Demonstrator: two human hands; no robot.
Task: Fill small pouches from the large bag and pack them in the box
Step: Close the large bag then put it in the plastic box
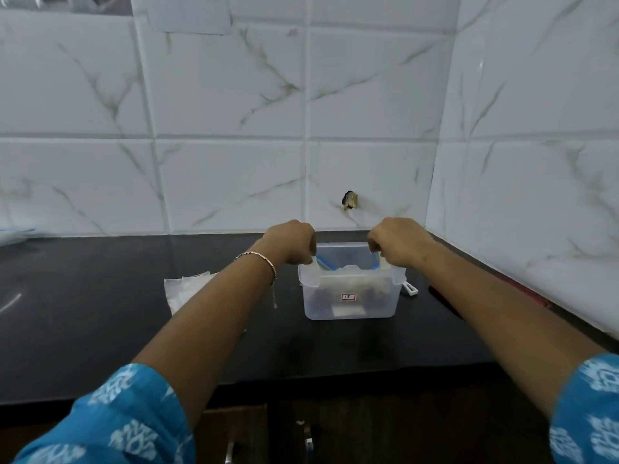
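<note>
Far-left edge: clear plastic [13, 233] on the black counter [100, 329], cut off by the frame; cannot tell what it is.
Pouch stack: flat clear pouch stack [187, 289] lying just left of the box. Looks empty, thin and light, so likely slippery; best fanned apart at an edge.
Left hand [291, 242]: fingers curled, pinching the bag's top left corner at the blue zip strip.
Bag [348, 271]: stands in the box, mouth up and spanning its full width. Top edge sags between the two hands. Probably the large bag. The film is soft, with no stiffness of its own, and the contents are too blurred to name. Grip the corners on the zip strip, where the plastic is thickest; a hold lower down would likely stretch or slip.
Box [351, 306]: translucent, rigid, open-topped, with a small label [347, 297] on its front. It sits on the counter near the wall corner. It looks light, so it may lift with the bag.
Right hand [398, 242]: clenched on the bag's top right corner, matching the left.
White tab [411, 290]: small plastic piece just right of the box.
</note>
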